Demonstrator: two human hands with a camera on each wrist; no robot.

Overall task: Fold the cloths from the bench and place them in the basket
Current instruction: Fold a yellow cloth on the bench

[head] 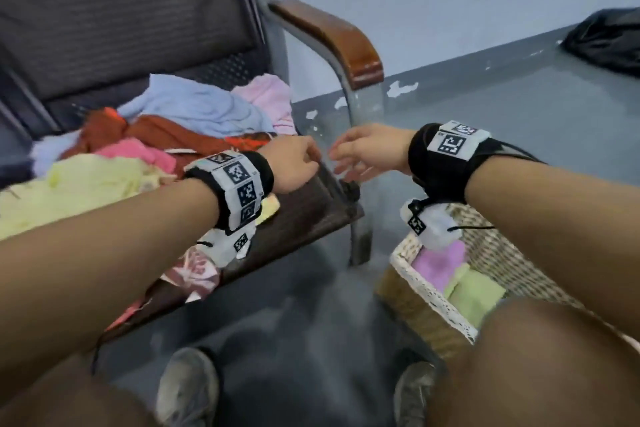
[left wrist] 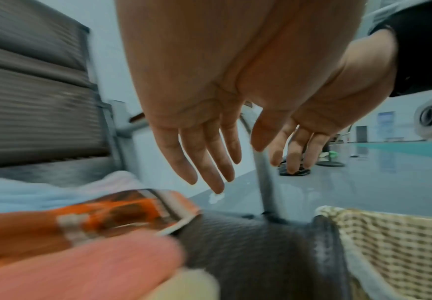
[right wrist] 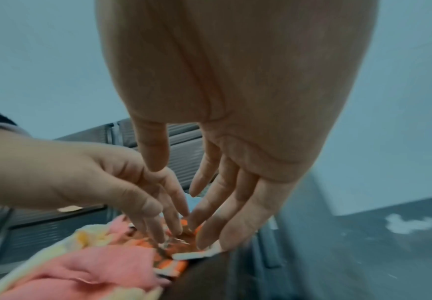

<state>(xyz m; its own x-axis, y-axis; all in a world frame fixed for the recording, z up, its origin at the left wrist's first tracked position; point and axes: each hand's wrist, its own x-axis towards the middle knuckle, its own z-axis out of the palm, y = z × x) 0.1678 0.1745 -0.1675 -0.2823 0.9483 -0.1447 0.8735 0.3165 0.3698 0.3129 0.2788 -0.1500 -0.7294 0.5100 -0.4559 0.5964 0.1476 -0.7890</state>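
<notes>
On the dark perforated seat of the bench (head: 313, 208), we are looking at a loose heap of soft cloths (head: 145, 139): pale blue, pink, rust, coral and pale yellow terry, all crumpled, so we cannot tell any long axis for them. An orange patterned cloth (left wrist: 122, 211) with a white border is lying at the heap's near edge, its corner pointing toward the seat's open end. Our left hand (head: 294, 165) and right hand (head: 367, 151) are hovering just above that corner, fingers straight and spread, gripping nothing. To the right, on the grey floor, the woven wicker basket (head: 446, 308) with a lace-trimmed rim is holding flat folded pink and green cloths.
</notes>
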